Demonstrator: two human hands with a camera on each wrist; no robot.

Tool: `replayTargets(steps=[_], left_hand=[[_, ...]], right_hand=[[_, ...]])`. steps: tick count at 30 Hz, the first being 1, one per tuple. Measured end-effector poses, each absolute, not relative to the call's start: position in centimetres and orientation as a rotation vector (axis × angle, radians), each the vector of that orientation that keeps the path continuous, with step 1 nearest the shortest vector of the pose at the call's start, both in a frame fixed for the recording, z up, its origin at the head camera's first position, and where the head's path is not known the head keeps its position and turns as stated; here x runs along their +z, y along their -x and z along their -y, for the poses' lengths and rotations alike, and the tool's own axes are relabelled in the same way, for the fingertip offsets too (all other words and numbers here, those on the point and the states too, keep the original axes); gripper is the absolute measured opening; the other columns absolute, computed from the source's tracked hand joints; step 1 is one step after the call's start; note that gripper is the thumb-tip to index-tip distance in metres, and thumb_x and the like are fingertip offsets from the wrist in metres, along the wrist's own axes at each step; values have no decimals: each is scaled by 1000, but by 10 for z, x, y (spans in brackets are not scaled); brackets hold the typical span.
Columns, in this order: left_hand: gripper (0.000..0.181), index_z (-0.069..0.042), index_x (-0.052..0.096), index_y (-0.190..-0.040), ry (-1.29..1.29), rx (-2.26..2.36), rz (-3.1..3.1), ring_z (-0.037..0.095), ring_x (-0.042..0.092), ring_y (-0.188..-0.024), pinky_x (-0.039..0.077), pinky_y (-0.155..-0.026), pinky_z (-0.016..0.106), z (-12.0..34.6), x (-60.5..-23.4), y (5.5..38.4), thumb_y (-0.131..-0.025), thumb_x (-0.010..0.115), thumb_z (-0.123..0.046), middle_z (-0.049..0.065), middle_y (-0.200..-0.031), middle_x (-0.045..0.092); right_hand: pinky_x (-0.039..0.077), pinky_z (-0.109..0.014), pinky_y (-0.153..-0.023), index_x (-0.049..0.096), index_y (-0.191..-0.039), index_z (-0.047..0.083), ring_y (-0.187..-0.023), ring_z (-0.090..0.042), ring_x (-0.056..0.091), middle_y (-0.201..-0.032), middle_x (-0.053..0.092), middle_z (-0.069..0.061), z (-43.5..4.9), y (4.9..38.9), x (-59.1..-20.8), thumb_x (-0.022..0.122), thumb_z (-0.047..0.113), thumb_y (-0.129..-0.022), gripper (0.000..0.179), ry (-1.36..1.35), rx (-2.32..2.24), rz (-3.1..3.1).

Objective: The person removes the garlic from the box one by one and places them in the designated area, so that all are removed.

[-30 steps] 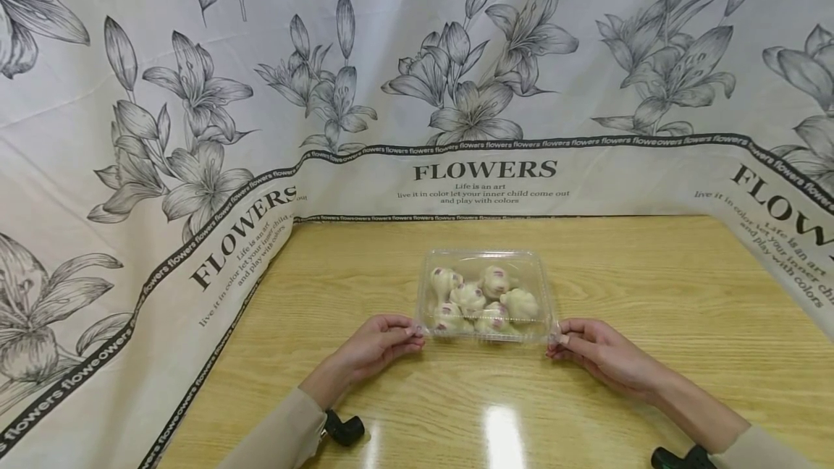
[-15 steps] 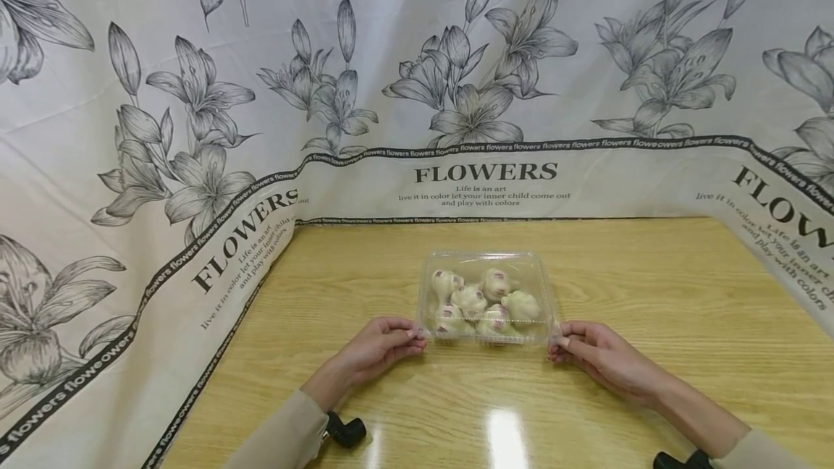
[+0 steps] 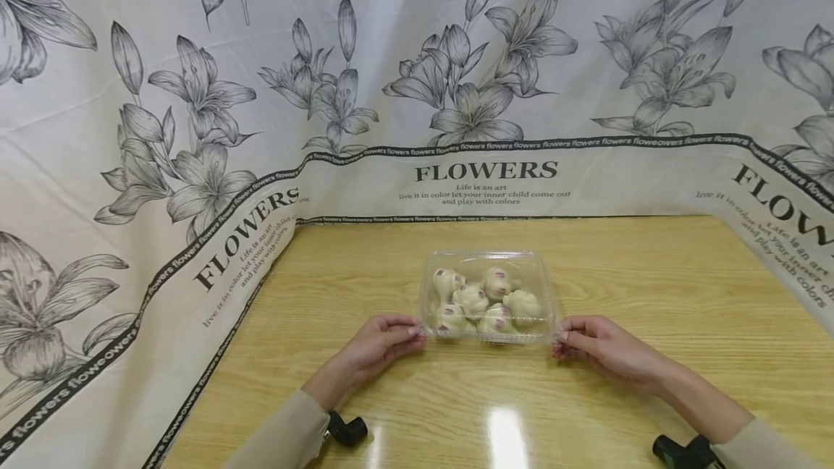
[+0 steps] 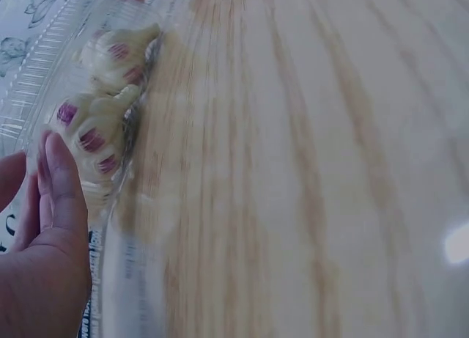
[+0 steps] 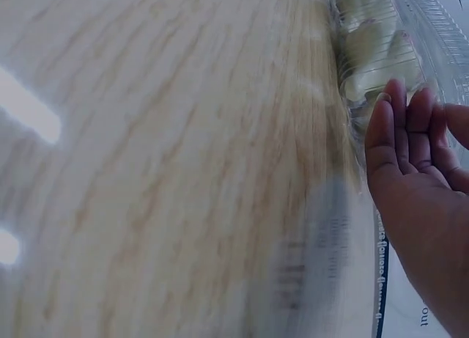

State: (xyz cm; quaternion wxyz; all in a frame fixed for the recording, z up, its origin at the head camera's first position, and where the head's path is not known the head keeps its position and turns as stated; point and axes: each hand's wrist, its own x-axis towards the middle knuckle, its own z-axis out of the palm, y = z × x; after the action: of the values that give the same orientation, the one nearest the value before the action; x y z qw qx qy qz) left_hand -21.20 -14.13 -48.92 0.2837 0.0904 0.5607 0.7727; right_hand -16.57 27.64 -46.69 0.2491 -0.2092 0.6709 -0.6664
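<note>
Item: one clear, ribbed, rectangular plastic box (image 3: 533, 272), resting on the light yellow wood-grain table (image 3: 658, 273), between the two hands, its long side facing the person.
Contents: six cream garlic bulbs (image 3: 470, 300) with purple patches, seen through the plastic, loosely grouped; one sits at the far left corner, two along the near side.
Left hand (image 3: 378, 347): thumb and fingers drawn together, pinching the box's near left corner; in the left wrist view the other fingers lie almost straight beside the wall.
Right hand (image 3: 606, 347): thumb and fingers nearly meeting, pinching the near right corner; in the right wrist view the other fingers are gently bent.
Worn: beige sleeves (image 3: 287, 425) on both arms; a small black device (image 3: 347, 431) at each wrist.
Surround: white cloth (image 3: 606, 187) printed with grey lilies and black "FLOWERS" lettering, hanging behind the table and along both sides.
</note>
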Motion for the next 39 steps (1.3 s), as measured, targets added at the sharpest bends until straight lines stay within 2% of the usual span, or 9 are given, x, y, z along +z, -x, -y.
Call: replayTargets(steps=[13, 23, 33, 39], left_hand=[[26, 13, 52, -124, -189, 2087, -1517, 19, 72, -96, 58, -97, 35, 139, -487, 213, -99, 55, 11, 10, -102, 72], [22, 10, 55, -119, -228, 2014, -1514, 21, 72, -95, 59, -94, 32, 139, -481, 214, -97, 57, 12, 10, -100, 72], [19, 4, 55, -114, -275, 1993, -1513, 18, 71, -93, 59, -94, 30, 139, -486, 219, -98, 54, 13, 8, -100, 70], [19, 9, 54, -119, -277, 2008, -1524, 17, 70, -94, 59, -94, 30, 139, -487, 219, -100, 54, 10, 8, -101, 67]], right_hand=[[57, -38, -96, 52, -117, -20, -106, -23, 66, -114, 62, -23, -278, 168, -465, 44, 9, -111, 31, 585, -1810, -1779], [56, -38, -99, 53, -117, -18, -108, -23, 66, -116, 62, -22, -278, 167, -464, 44, 9, -111, 29, 573, -1835, -1710], [55, -39, -101, 54, -121, -15, -112, -25, 65, -120, 62, -20, -280, 170, -468, 41, 8, -111, 29, 542, -1867, -1581], [54, -40, -102, 54, -119, -13, -114, -24, 64, -120, 61, -17, -279, 172, -469, 38, 7, -112, 27, 572, -1864, -1534]])
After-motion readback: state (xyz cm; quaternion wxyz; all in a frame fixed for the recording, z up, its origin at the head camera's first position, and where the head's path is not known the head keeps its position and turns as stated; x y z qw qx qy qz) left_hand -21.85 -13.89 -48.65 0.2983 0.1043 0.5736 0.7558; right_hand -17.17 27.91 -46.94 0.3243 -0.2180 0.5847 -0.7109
